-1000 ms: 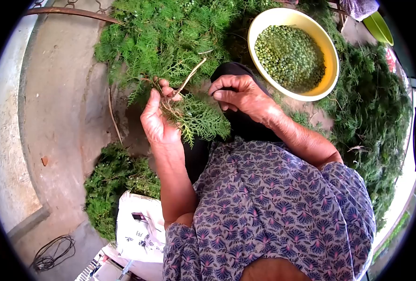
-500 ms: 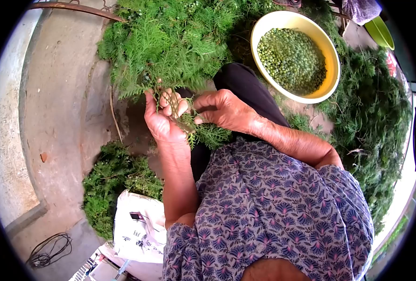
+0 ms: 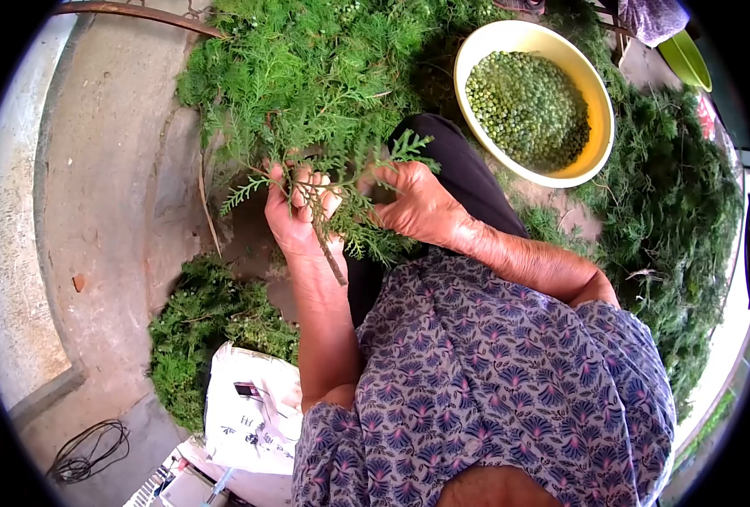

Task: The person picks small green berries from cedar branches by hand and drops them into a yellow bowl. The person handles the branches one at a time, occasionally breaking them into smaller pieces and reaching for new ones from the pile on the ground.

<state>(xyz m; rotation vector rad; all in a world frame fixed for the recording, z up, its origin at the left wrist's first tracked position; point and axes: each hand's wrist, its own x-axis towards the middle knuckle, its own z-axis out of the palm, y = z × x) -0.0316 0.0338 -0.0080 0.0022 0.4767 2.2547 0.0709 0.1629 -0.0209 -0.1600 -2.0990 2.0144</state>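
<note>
My left hand (image 3: 294, 211) is closed around a leafy evergreen sprig (image 3: 328, 241), whose cut brown stem points down across the wrist. Its flat green fronds spread out on both sides of the fingers. To the right, my right hand (image 3: 421, 203) is curled at the sprig's foliage, fingertips blurred and partly behind leaves; what they pinch I cannot make out. A yellow basin (image 3: 596, 152) stands beyond my right hand, holding many small round green berries (image 3: 527, 106).
A large heap of cut evergreen branches (image 3: 307, 59) lies ahead, with more greenery (image 3: 662, 203) at right. A smaller pile (image 3: 206, 329) sits left of me beside a white sack (image 3: 248, 406). Coiled black cable (image 3: 87, 452) lies on the concrete floor (image 3: 113, 211). A green basin (image 3: 686, 59) is at upper right.
The sprig in my left hand has turned, its stem now pointing down and its fronds spread wider. My right hand has moved slightly right and is still at the foliage.
</note>
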